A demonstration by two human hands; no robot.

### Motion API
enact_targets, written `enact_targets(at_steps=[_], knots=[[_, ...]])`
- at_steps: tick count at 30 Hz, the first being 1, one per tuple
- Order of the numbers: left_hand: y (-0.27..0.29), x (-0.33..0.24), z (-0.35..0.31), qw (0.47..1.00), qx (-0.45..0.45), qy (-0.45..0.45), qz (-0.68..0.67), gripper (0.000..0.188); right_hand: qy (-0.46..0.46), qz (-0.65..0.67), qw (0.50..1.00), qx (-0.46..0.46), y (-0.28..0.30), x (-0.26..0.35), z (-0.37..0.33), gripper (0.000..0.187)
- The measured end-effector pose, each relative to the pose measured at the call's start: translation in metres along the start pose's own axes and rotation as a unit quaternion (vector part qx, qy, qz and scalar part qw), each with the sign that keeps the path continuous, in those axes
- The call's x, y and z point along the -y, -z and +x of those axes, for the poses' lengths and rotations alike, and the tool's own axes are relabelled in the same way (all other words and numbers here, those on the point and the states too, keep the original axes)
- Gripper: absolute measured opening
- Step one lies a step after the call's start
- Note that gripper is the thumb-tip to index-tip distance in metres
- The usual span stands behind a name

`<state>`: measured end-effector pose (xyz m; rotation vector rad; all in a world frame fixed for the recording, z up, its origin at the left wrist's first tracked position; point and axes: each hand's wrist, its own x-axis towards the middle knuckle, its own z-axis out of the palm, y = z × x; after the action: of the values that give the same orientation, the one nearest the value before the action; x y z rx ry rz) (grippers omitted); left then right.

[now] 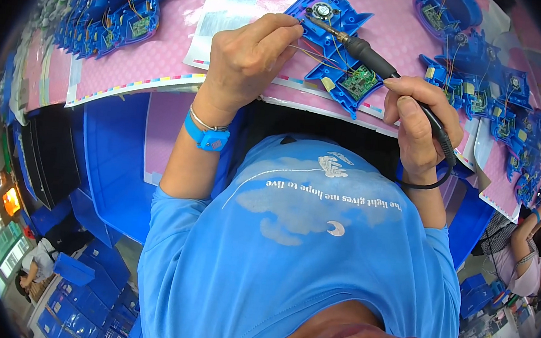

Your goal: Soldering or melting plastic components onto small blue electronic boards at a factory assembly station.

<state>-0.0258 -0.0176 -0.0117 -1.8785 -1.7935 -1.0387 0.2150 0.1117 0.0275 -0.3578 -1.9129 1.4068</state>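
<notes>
In front of me on the bench lies a blue plastic housing half (pixel 319 37), with a round speaker (pixel 323 11) near its far end and a green circuit board (pixel 359 82) at its near end. Thin coloured wires (pixel 324 59) run between them. My right hand (pixel 421 118) holds a soldering iron (pixel 369 56) by its black handle, the tip pointing left beside the speaker. My left hand (pixel 255 55) pinches at the housing's left edge, close to the tip; what its fingertips grip is too small to make out. A blue band circles my left wrist.
A row of similar blue housings (pixel 114 10) with boards and wires lies at the left. More housings (pixel 478 78) are spread along the right. Pink patterned sheeting (pixel 173 25) covers the bench, and blue bins (pixel 118 149) sit beneath its edge. Other people are seated at both sides.
</notes>
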Motion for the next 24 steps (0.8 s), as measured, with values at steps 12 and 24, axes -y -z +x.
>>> enact_targets(at_steps=[12, 24], knots=[[0.001, 0.000, -0.001, 1.000, 0.009, 0.016, -0.009, 0.021, 0.007, 0.000, 1.000, -0.007, -0.001, -0.001, -0.002, 0.022], [0.011, -0.016, -0.009, 0.998, -0.011, 0.019, -0.055, 0.027, 0.015, -0.002, 1.000, -0.020, 0.007, 0.004, -0.008, 0.023]])
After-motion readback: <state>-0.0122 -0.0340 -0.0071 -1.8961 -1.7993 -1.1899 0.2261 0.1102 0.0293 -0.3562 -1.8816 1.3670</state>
